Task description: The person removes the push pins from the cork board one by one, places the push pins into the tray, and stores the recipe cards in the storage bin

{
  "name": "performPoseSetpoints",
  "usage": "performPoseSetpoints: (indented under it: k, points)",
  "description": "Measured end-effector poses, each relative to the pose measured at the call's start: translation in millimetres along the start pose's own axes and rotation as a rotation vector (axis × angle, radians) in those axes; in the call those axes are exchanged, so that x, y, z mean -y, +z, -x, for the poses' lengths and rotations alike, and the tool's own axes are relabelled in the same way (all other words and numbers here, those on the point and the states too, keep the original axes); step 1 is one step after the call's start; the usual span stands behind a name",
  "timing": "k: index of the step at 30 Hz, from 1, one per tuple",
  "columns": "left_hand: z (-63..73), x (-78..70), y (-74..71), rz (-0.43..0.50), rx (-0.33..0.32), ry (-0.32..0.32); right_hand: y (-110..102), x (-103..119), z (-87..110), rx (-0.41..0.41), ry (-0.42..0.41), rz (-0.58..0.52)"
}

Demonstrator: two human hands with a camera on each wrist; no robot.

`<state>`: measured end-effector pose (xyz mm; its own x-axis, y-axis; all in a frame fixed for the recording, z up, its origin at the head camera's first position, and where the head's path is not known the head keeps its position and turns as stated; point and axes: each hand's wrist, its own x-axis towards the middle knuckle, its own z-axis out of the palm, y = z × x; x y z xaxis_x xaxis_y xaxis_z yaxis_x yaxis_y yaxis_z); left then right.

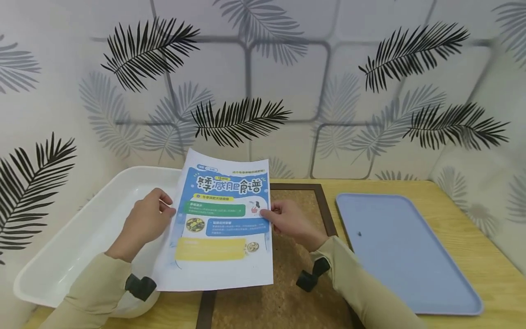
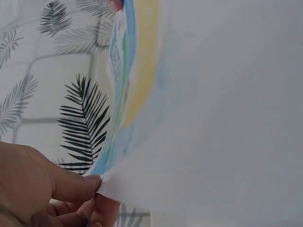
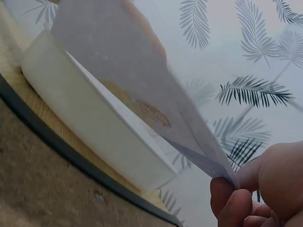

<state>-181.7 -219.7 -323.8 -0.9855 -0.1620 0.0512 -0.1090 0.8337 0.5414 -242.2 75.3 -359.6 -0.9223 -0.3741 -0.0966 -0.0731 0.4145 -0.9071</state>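
A printed paper sheet with blue, green and yellow panels is held up between both hands, its printed side toward the head camera. My left hand pinches its left edge between thumb and fingers; the left wrist view shows the thumb on the sheet's border. My right hand pinches the right edge, and in the right wrist view its thumb and fingers meet at the paper. The sheet bows slightly and hangs above a cork board and the rim of a white tub.
The white tub stands at the left, partly behind the left arm. A blue tray lies on the wooden table at the right, with a small dark spot on it. The cork board has a dark brown frame. A leaf-patterned wall rises behind.
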Motion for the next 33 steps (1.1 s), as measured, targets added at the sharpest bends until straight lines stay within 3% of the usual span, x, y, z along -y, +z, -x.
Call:
performPoseSetpoints:
  k: [6, 13, 21, 26, 33]
  points:
    - [-3.2, 12.7, -28.0, -0.034, 0.028, 0.004, 16.8, 15.5, -9.3, 0.034, -0.019, -0.021]
    - [-19.4, 56.5, -47.1, -0.077, 0.107, 0.034, 54.3, 33.0, -21.6, 0.108, -0.012, -0.063]
    - [-32.9, 97.2, -70.2, -0.105, 0.182, 0.070, 96.9, 55.5, -32.5, 0.112, -0.010, -0.060]
    - [-38.6, 117.4, -79.1, -0.144, 0.197, 0.066, 118.5, 66.4, -35.9, 0.119, 0.001, -0.076]
    - [-39.0, 145.6, -88.1, -0.175, 0.168, 0.058, 144.6, 84.0, -39.1, 0.092, 0.040, -0.039]
